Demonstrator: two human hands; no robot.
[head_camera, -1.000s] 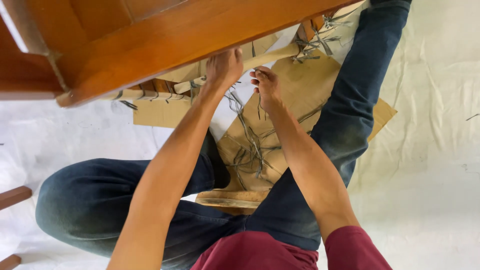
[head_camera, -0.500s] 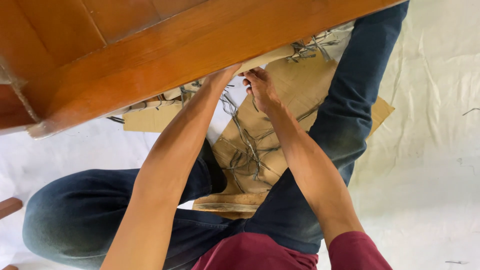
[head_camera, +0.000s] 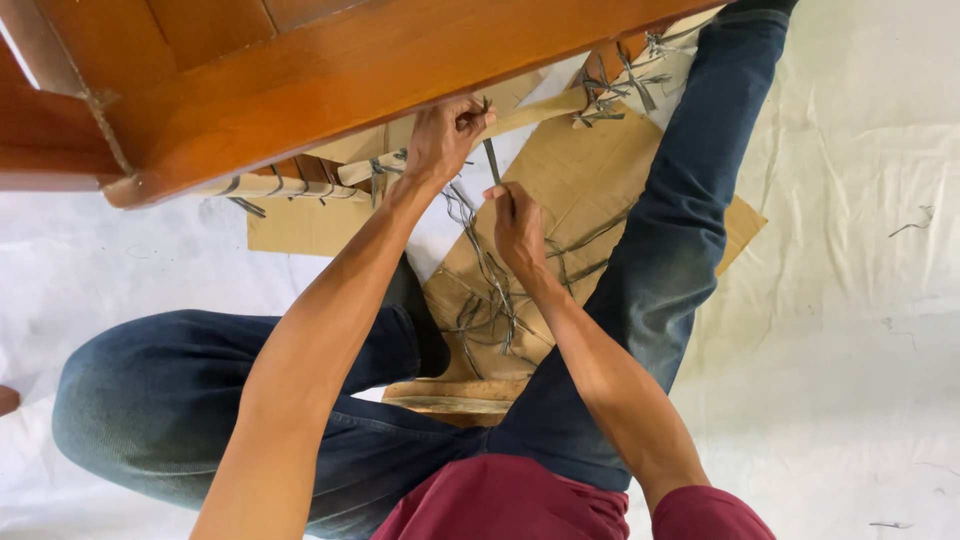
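wooden frame (head_camera: 330, 70) blocks above; white sheet (head_camera: 850, 300) open.

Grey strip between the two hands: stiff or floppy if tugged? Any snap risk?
Probably floppy: the grey strip runs straight only between the left hand and the right hand, while loose strips curl on the cardboard. Likely light. It looks thin, so perhaps frays rather than snaps.

We note both bare arms stretched forward from short maroon sleeves, over legs in blue jeans, one knee bent out to the left, the other leg extended ahead; our left hand (head_camera: 445, 135) sits higher and farther out, fingers curled tight, thumb tucked against them; our right hand (head_camera: 517, 222) is lower, just beside it, fingertips pinched together and pointing up; the hands are near but apart; wrists roughly straight.
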